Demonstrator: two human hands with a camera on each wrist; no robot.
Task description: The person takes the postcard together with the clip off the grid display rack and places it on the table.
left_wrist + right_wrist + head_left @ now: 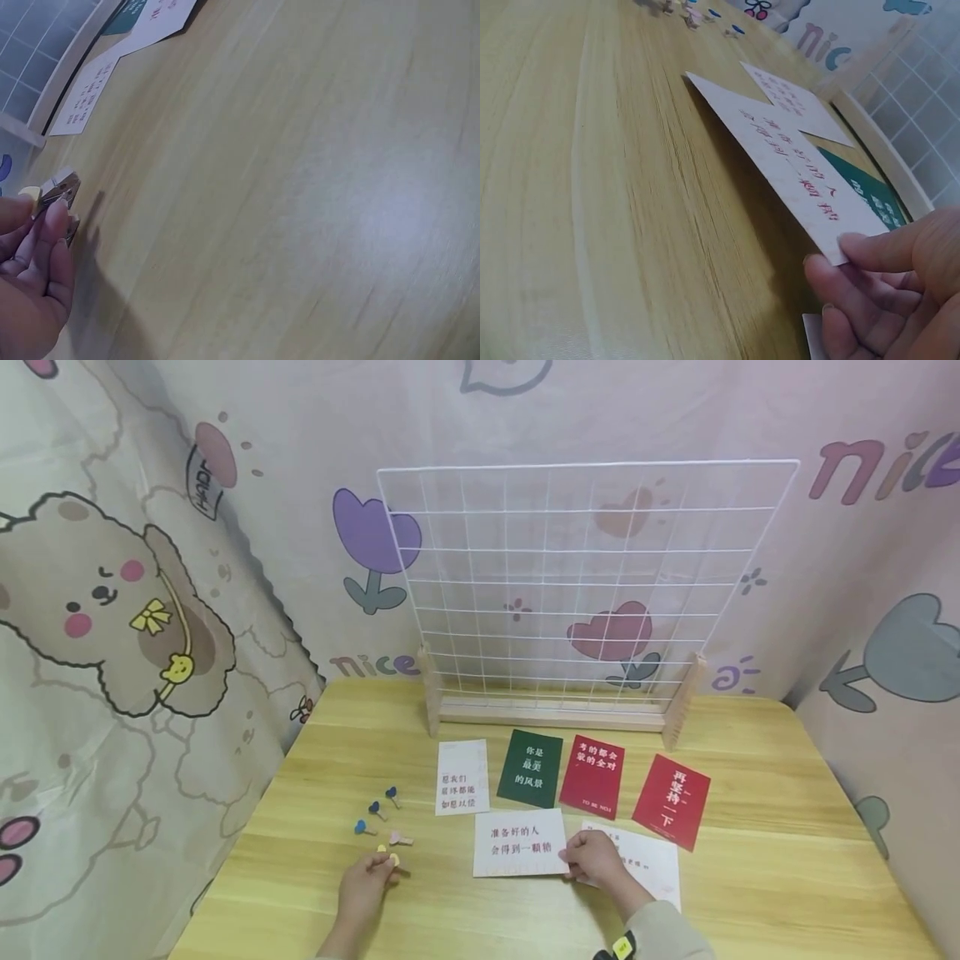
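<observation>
My left hand (362, 892) pinches a small wooden clothespin (61, 184) with a yellow heart on it, between thumb and fingers at the table's left. A second yellow heart (382, 848) shows just beyond these fingers; whether it lies on the table or is held I cannot tell. At one corner, my right hand (596, 860) grips a white card (517, 843) with red writing. In the right wrist view the thumb (870, 251) lies on top of that corner, and the card is lifted off the table. Another white card (652, 864) lies partly beneath the right hand.
A white wire grid (585, 577) stands in a wooden base (547, 717) at the back. Before it lie a white card (462, 777), a green card (530, 768) and two red cards (592, 777). Blue-heart clothespins (362, 827) and a pink one (401, 838) sit at left.
</observation>
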